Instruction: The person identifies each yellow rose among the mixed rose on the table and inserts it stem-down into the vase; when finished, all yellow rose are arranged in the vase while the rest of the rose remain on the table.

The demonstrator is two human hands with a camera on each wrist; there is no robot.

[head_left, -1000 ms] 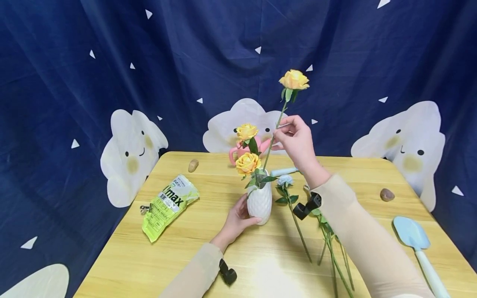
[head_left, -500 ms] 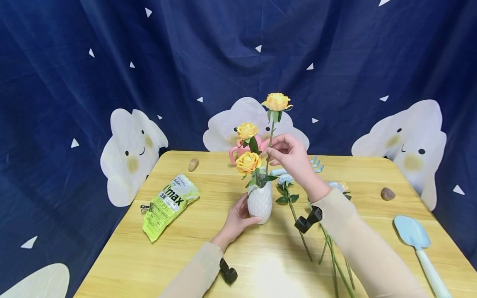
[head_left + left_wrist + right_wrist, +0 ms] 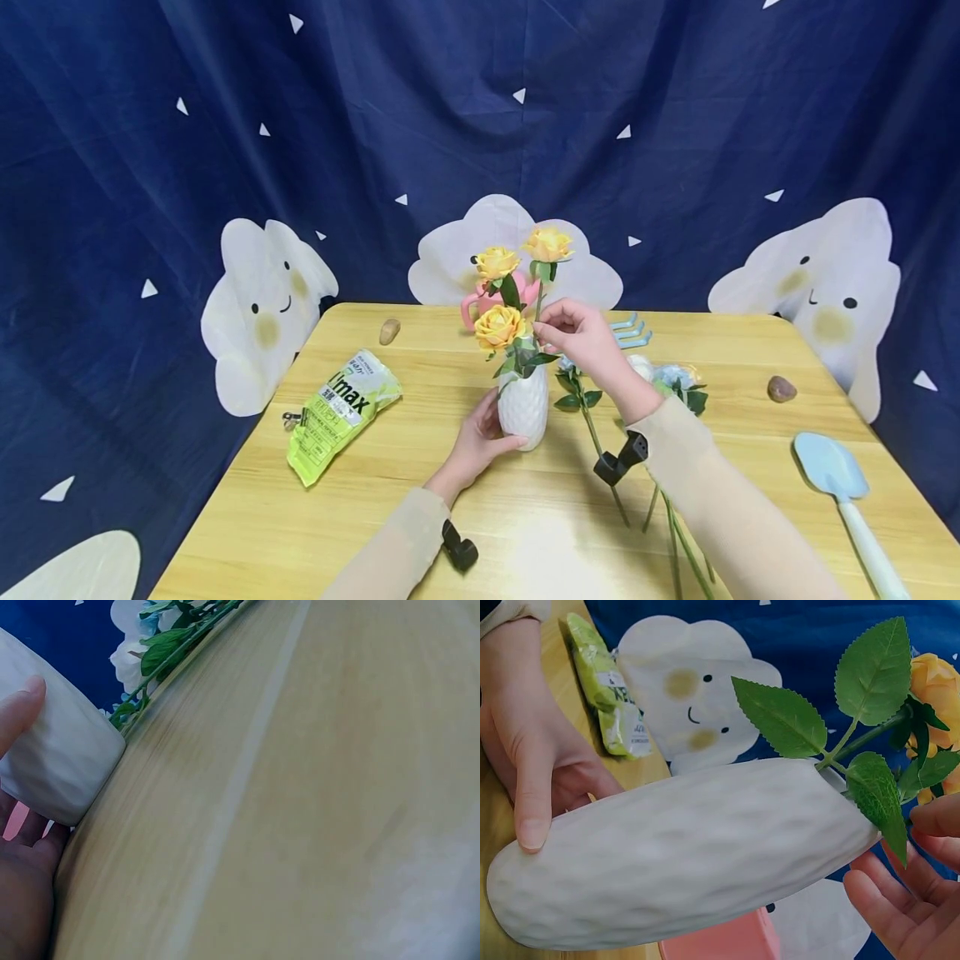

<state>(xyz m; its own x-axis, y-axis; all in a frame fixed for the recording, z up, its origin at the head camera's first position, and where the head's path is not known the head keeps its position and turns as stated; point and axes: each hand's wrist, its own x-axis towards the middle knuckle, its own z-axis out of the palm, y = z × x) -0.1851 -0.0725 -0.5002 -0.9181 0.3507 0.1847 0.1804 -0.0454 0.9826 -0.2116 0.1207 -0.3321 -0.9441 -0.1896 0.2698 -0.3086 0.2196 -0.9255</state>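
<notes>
A white textured vase [image 3: 523, 412] stands upright on the table, its lower part held by my left hand [image 3: 480, 437]. In the left wrist view the thumb lies along the side of the vase [image 3: 64, 742]. Two yellow roses, one upper [image 3: 497, 263] and one lower [image 3: 499, 327], stick out of the mouth. A third yellow rose [image 3: 548, 244] stands taller at their right. My right hand [image 3: 585, 337] pinches its stem between thumb and fingers just above the rim. The stem's lower end is hidden inside the vase. Green leaves [image 3: 780, 720] spread over the rim in the right wrist view.
Right of the vase lie a blue flower [image 3: 567, 365] and several more stems with pale blooms [image 3: 678, 375]. Behind are a pink watering can [image 3: 480, 307] and a blue hand rake [image 3: 632, 332]. A green bag [image 3: 341, 421] lies left, a blue trowel [image 3: 831, 468] right. Stones [image 3: 782, 389] lie about.
My right hand has moved down and slightly left with the third rose, whose stem has sunk deeper into the vase. My left hand has stayed on the vase.
</notes>
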